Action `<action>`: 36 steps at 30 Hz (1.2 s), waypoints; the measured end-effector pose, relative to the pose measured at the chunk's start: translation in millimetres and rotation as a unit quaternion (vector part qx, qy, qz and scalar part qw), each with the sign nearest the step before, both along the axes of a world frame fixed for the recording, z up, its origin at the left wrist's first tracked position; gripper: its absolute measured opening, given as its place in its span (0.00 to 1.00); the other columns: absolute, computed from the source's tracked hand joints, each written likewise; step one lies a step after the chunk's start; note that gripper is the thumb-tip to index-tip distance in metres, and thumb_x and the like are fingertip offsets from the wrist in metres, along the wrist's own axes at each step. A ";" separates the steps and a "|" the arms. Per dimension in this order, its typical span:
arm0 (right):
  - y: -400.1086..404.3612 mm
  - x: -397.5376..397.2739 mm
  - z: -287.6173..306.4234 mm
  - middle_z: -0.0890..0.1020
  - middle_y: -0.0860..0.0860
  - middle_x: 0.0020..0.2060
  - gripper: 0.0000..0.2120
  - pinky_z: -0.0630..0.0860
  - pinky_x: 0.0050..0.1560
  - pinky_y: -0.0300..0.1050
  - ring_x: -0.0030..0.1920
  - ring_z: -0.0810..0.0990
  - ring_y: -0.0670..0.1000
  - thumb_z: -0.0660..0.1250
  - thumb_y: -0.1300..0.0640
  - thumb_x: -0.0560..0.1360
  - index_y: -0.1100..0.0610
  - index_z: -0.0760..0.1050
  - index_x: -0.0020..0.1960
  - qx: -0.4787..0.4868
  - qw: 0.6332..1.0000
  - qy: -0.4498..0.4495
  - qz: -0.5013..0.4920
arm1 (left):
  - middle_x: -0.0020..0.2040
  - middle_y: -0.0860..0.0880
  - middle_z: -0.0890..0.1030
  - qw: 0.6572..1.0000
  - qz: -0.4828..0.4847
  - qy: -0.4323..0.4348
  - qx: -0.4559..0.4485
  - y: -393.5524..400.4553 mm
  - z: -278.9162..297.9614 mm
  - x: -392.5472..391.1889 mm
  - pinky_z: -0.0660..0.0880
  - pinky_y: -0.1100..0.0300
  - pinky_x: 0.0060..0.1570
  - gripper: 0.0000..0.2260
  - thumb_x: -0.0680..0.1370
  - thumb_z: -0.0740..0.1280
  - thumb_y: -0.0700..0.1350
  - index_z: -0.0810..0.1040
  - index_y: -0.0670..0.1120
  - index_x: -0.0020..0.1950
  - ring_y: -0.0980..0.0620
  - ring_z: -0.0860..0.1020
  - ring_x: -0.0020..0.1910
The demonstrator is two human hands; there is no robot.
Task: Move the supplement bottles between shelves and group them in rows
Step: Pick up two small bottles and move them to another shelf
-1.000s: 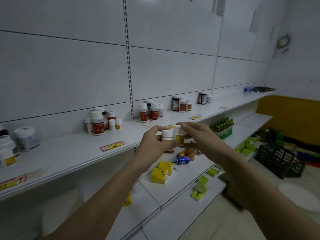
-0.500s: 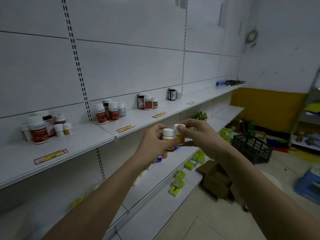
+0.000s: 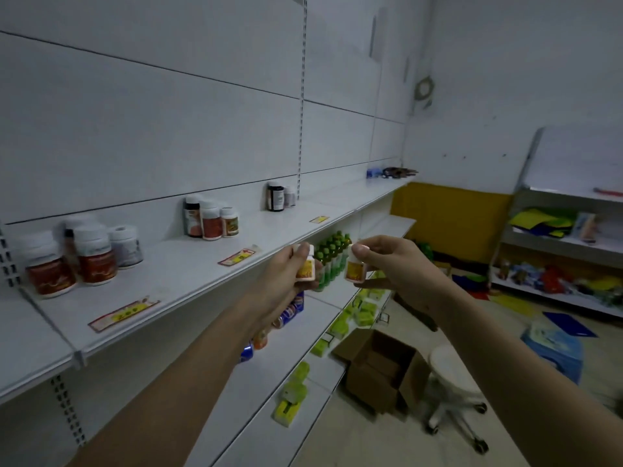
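Note:
My left hand grips a small white bottle with a yellow-orange label. My right hand pinches a second small bottle of the same kind by its cap and base. Both bottles hang in the air just off the front edge of the upper white shelf. On that shelf stand red-labelled bottles at the left, a trio of bottles in the middle, and a dark bottle further along.
Green bottles and cans stand on the lower shelf. Yellow-green packs lie on the shelves below. An open cardboard box and a white wheeled stool stand on the floor. A second shelf unit stands at the right.
The view has swung right along the shelf. My hands have pulled apart, so the two small bottles, held together before, are now separated, one in each hand.

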State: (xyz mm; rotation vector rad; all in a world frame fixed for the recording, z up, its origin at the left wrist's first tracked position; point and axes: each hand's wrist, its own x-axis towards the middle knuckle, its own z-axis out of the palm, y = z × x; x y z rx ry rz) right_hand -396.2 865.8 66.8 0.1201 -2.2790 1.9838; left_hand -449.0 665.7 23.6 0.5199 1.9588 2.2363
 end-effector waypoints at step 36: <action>254.7 -413.7 -42.4 0.85 0.57 0.46 0.05 0.84 0.44 0.47 0.45 0.86 0.54 0.74 0.57 0.72 0.55 0.83 0.48 0.021 0.994 0.010 0.107 | 0.51 0.50 0.86 0.980 0.185 0.003 -0.071 212.2 -10.5 -336.1 0.80 0.63 0.45 0.13 0.74 0.73 0.41 0.82 0.47 0.58 0.52 0.84 0.51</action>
